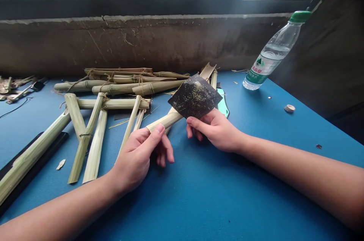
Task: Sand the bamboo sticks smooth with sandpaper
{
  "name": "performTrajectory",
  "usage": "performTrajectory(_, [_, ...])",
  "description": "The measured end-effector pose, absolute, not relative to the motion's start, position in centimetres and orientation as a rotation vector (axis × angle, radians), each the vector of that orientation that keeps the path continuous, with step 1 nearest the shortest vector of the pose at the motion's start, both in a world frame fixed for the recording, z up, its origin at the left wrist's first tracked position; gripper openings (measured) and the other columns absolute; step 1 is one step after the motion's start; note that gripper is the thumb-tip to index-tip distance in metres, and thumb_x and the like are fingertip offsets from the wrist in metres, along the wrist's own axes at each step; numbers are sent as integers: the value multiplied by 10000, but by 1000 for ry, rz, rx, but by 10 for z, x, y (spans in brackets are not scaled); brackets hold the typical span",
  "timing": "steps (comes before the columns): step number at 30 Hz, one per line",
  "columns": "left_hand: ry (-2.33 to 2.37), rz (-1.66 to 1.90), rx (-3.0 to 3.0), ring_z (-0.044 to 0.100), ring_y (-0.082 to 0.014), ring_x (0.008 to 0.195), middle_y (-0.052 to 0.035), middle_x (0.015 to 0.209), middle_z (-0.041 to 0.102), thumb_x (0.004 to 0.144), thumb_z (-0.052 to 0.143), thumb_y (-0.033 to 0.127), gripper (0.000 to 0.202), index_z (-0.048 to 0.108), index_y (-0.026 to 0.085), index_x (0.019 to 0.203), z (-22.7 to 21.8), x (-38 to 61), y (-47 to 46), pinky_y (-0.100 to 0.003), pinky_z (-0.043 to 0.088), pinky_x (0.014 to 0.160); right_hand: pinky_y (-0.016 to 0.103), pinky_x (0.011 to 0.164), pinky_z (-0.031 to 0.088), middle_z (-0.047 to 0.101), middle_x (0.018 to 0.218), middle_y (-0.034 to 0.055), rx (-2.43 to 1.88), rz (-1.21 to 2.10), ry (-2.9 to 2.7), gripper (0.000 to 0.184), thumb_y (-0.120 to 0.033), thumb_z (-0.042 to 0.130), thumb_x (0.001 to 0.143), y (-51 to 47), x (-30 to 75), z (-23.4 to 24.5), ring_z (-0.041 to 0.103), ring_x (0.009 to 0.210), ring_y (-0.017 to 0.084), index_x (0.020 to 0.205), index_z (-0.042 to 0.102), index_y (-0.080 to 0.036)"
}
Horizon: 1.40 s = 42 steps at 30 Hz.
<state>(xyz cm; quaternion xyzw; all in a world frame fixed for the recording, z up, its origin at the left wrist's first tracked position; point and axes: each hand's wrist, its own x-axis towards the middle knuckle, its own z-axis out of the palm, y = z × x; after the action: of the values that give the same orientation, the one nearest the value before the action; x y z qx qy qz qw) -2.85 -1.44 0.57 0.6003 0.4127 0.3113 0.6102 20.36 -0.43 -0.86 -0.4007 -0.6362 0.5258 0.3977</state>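
Note:
My left hand pinches the near end of a pale green stalk strip that runs away up to the right across the blue table. My right hand grips a dark square sheet of sandpaper, dusted with pale powder, held over the strip. Both forearms rest low over the table.
Several cut and tied stalk pieces lie in a heap at the back left, with more strips nearer. A water bottle leans at the back right. A teal object lies behind my right hand. A small tape roll sits at right.

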Motion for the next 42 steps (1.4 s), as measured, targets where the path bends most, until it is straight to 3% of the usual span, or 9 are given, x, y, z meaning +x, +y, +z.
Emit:
performTrajectory(6, [959, 720, 1471, 577, -126, 511, -77, 619, 726, 1036, 558, 503, 545, 722, 143, 661, 6, -28, -15, -239, 471, 552, 272, 557, 406, 649, 678, 10, -1013, 1295, -1623, 445, -509, 622, 1032, -9, 205, -7, 494, 556, 106, 750, 655, -166])
performTrajectory(10, [948, 706, 1485, 582, -121, 523, -71, 635, 732, 1037, 567, 508, 537, 723, 138, 680, 6, -28, -15, -239, 466, 564, 272, 477, 305, 489, 560, -33, -1041, 1072, -1396, 498, -438, 619, 1039, -11, 205, -8, 404, 483, 83, 615, 557, -186])
performTrajectory(13, [933, 700, 1479, 580, -118, 530, -62, 646, 738, 1040, 568, 507, 524, 713, 143, 692, 4, -29, -15, -237, 466, 566, 268, 466, 300, 470, 532, -37, -1024, 1130, -1378, 516, -433, 633, 1029, -7, 206, -10, 390, 472, 78, 588, 515, -193])
performTrajectory(20, [926, 706, 1462, 583, -114, 541, -45, 657, 743, 1043, 574, 504, 501, 689, 157, 702, 3, -31, -15, -239, 469, 581, 257, 484, 345, 512, 574, -56, -904, 1330, -1380, 311, -391, 744, 932, -4, 214, -14, 412, 491, 89, 769, 579, -183])
performTrajectory(27, [882, 714, 1456, 583, -125, 535, -32, 645, 737, 1037, 559, 564, 481, 668, 166, 789, 4, -30, -14, -244, 479, 561, 253, 556, 361, 559, 614, -29, -807, 1523, -1579, 337, -398, 784, 887, -4, 222, -11, 475, 561, 96, 749, 590, -159])
performTrajectory(34, [945, 687, 1499, 580, -115, 528, -4, 654, 742, 1029, 608, 520, 377, 642, 178, 873, 2, -29, -15, -234, 458, 546, 242, 592, 402, 565, 637, -29, -804, 1662, -1651, 352, -373, 843, 833, -1, 222, -8, 496, 594, 97, 728, 592, -150])
performTrajectory(42, [962, 670, 1517, 581, -123, 534, 1, 641, 737, 1040, 590, 506, 359, 645, 187, 885, 5, -30, -16, -243, 464, 562, 223, 535, 460, 624, 793, -6, -881, 1538, -1476, 344, -443, 803, 886, -4, 217, -9, 545, 604, 102, 994, 674, -143])
